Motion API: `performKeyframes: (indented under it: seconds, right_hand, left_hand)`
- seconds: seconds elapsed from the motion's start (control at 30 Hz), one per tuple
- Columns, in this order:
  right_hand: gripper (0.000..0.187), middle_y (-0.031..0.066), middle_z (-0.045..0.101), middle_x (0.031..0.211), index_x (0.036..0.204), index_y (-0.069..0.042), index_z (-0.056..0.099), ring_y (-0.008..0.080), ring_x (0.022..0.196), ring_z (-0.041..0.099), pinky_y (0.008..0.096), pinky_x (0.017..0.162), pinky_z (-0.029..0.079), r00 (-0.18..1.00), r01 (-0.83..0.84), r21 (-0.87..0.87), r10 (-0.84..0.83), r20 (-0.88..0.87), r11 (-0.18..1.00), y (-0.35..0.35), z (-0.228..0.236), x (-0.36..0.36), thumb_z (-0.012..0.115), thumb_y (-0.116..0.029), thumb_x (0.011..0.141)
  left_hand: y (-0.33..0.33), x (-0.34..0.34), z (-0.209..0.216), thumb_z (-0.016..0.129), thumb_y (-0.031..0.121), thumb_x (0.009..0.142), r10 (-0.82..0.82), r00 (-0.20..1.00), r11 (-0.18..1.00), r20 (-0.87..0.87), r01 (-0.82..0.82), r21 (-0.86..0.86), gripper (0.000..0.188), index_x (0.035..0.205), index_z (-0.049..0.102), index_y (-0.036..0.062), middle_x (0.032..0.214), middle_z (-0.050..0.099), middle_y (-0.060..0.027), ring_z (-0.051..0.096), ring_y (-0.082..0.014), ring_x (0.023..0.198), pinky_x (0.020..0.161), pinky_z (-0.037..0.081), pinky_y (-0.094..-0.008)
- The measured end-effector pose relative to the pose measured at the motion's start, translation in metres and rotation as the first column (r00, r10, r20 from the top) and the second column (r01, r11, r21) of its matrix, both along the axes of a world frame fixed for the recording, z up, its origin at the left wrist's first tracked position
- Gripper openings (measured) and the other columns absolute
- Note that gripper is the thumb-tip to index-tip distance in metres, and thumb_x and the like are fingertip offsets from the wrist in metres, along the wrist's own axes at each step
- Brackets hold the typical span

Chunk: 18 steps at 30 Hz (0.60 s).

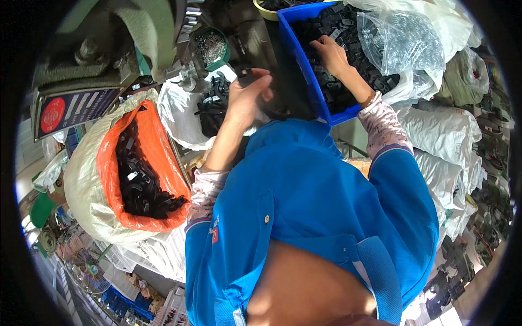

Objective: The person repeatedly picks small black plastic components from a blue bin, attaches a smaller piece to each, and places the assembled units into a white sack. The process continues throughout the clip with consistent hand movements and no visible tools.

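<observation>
In the blue bin (302, 65), full of small black plastic parts (348, 32), the right hand (330, 54) rests with fingers spread. The left hand (247, 95) pinches one black piece (246, 71) above a white bag (179, 111). An orange-lined sack (111, 157) holds more parts.

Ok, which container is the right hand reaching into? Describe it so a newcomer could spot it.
Start from the person's blue jacket and follow the right hand up. It rests inside a rectangular blue plastic bin heaped with small black plastic parts. Unlike the soft sacks around it, it has rigid straight walls.
</observation>
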State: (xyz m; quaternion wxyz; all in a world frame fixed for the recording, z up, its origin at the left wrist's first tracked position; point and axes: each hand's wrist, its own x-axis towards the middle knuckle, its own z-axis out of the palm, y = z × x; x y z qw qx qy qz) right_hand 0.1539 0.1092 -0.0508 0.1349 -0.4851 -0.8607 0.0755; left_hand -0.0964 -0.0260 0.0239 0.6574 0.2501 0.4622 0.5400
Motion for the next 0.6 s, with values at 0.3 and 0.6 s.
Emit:
performKeyframes:
  seconds: [0.3,0.6]
  right_hand:
    - [0.034,0.0156,0.057,0.105,0.110,-0.003,0.053,0.0343,0.094,0.059,0.0387,0.077,0.051,0.943,-0.239,-0.046,0.221,-0.248,0.970,-0.030,0.059,0.024,0.056,0.003,0.077]
    - [0.026,0.0101,0.066,0.092,0.107,-0.001,0.062,0.0144,0.079,0.064,0.0268,0.069,0.051,0.802,-0.027,-0.464,-0.258,-0.539,0.886,-0.054,0.043,0.024,0.064,-0.006,0.082]
  left_hand:
    - [0.037,0.047,-0.003,0.066,0.002,0.081,-0.042,0.910,0.960,-0.412,0.151,0.234,0.028,0.107,0.058,-0.0011,0.095,0.064,-0.0083,0.060,-0.0123,0.084,0.070,0.051,-0.0255]
    - [0.030,0.048,-0.011,0.069,0.006,0.080,-0.328,0.945,0.944,0.005,0.328,-0.025,0.034,0.112,0.059,0.0004,0.096,0.065,-0.0051,0.061,-0.0105,0.085,0.076,0.048,-0.0228]
